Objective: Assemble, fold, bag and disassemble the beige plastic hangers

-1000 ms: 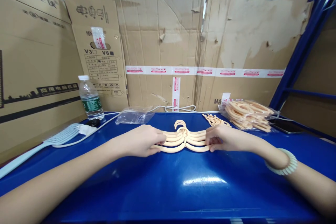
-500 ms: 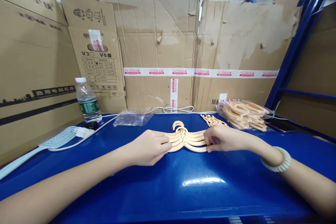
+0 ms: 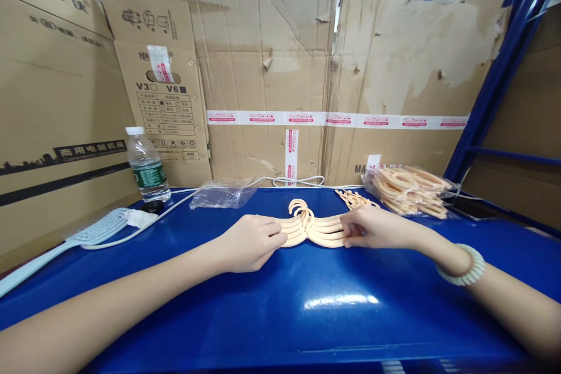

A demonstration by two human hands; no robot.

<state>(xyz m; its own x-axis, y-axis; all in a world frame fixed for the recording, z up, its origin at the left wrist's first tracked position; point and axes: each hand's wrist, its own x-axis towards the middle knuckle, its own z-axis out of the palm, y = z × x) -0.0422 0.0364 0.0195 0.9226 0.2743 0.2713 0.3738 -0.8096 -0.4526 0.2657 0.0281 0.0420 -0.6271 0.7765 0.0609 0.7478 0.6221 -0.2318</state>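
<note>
Several beige clothes hangers (image 3: pixel 324 234) lie together on the blue table, their arms side by side and their hooks bunched at the far side. My left hand (image 3: pixel 253 241) is closed around the left ends of the hangers, with thumb and fingers pinched together. At the right ends, my right hand (image 3: pixel 372 228) grips them with curled fingers; a pale beaded bracelet (image 3: pixel 468 266) circles that wrist. Both hands hide the outer ends of the hangers. Just behind my right hand lie more beige hangers (image 3: pixel 353 198), partly covered by it.
Plastic-wrapped hangers (image 3: pixel 405 190) lie at the back right beside a dark phone-like slab (image 3: pixel 475 209). A clear plastic bag (image 3: pixel 223 194), a white cable (image 3: pixel 179 205), a water bottle (image 3: pixel 148 166) and a pale blue flyswatter-like thing (image 3: pixel 99 227) are at the left. Cardboard (image 3: pixel 263 82) walls the back.
The hangers' near arms have drawn in closer to the others, so the bunch is tighter. Both hands keep their hold at the two ends, with only a slight shift.
</note>
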